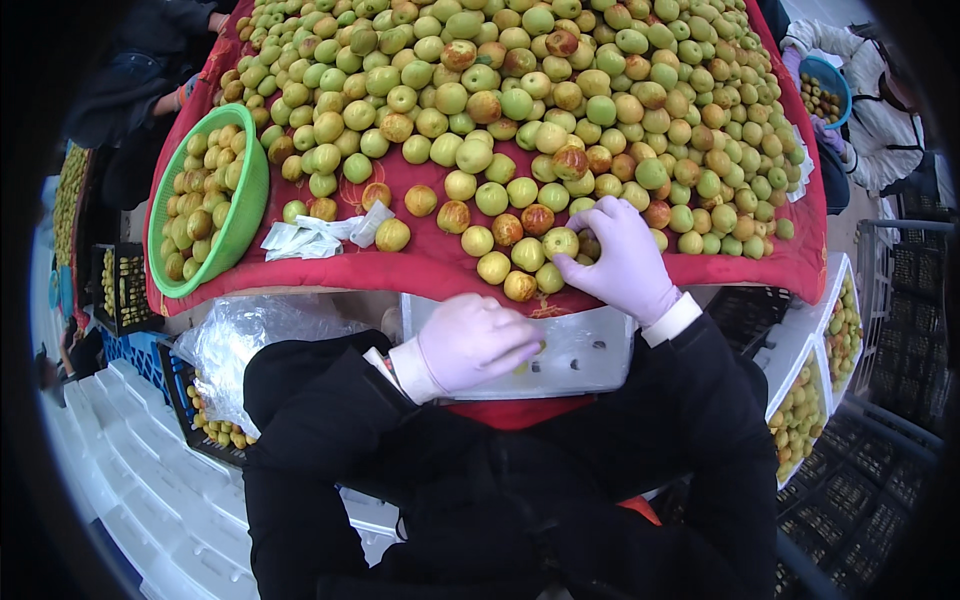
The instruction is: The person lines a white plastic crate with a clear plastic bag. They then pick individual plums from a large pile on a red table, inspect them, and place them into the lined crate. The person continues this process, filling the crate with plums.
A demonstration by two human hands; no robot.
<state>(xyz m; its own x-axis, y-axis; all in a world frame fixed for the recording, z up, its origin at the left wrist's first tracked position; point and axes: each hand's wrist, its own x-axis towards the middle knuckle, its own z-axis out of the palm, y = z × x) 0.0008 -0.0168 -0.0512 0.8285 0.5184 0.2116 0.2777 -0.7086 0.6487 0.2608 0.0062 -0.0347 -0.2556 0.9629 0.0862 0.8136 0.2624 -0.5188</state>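
Observation:
My left hand (480, 343), in a pale purple glove and blurred, hangs over a white foam box (577, 337) at my lap. Its fingers curl around something green, which looks like a jujube (521, 367), mostly hidden. On the red quilted cloth (420, 274), my right hand (622, 259), gloved alike, has thumb and forefinger around a yellow-green jujube (560, 242) at the near edge of a large heap of jujubes (480, 75). Another fruit is partly covered by that hand. Several loose green and reddish jujubes (519, 286) lie just left of it.
At the table's left, a green plastic basket (259, 176) of jujubes leans tilted beside white paper slips (304, 238). Clear plastic film (255, 337) hangs below. Filled white boxes (799, 409) stand right. A co-worker (874, 105) holds a blue basin (844, 90); another person (135, 82) is left.

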